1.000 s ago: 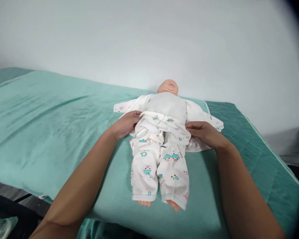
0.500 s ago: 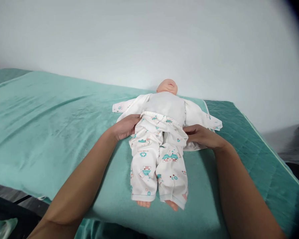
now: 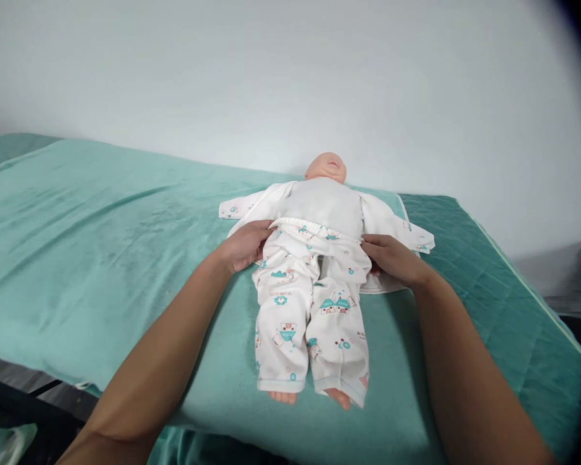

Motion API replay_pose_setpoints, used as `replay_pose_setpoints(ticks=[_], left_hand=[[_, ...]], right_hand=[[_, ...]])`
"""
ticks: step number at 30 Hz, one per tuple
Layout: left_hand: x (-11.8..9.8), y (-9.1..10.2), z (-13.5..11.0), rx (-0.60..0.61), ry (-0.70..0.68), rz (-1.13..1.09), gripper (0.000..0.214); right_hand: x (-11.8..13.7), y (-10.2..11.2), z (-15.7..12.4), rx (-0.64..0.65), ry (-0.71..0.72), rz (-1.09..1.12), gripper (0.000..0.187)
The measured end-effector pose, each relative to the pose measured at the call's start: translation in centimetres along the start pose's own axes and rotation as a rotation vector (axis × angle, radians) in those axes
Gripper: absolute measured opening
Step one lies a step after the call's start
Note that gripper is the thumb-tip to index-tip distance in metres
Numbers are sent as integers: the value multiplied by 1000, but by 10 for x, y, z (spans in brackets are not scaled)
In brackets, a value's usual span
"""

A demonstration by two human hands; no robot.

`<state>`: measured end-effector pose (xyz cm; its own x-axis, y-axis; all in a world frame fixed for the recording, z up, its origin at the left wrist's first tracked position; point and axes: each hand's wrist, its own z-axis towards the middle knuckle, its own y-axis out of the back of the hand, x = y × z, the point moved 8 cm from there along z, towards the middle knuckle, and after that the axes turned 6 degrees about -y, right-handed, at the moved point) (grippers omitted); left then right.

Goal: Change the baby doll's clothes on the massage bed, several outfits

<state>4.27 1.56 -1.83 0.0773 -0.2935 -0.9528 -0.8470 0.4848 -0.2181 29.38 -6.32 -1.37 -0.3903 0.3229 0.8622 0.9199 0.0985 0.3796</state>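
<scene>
A baby doll lies on its back, feet toward me, its toes showing below the cuffs. White printed pants cover its legs, with the elastic waistband across the lower belly. My left hand is closed on the waistband's left side, fingertips partly hidden behind the cloth. At the waistband's right side, my right hand pinches the pants' edge. A white printed jacket lies spread open under the doll with its arms in the sleeves, baring the grey-white torso.
The doll rests on a light green cloth spread over the bed. A darker quilted cover shows at the right. Behind stands a pale wall. The bed's near edge lies just beyond the doll's feet.
My right hand has moved slightly up along the pants, and the right side of the waistband sits a little higher and wider. My left hand stays at the waistband.
</scene>
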Motion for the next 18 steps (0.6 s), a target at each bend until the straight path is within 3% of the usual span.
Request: replay_pose_setpoints(ticks=[9,18], left_hand=[[-11,-8,-8,-26,-25,32,32],[-8,-8,-6,-4,-32,62,30]], right_hand=[[13,8,-10,7,210,114,21],[12,-1,-14,147,163,10,28]])
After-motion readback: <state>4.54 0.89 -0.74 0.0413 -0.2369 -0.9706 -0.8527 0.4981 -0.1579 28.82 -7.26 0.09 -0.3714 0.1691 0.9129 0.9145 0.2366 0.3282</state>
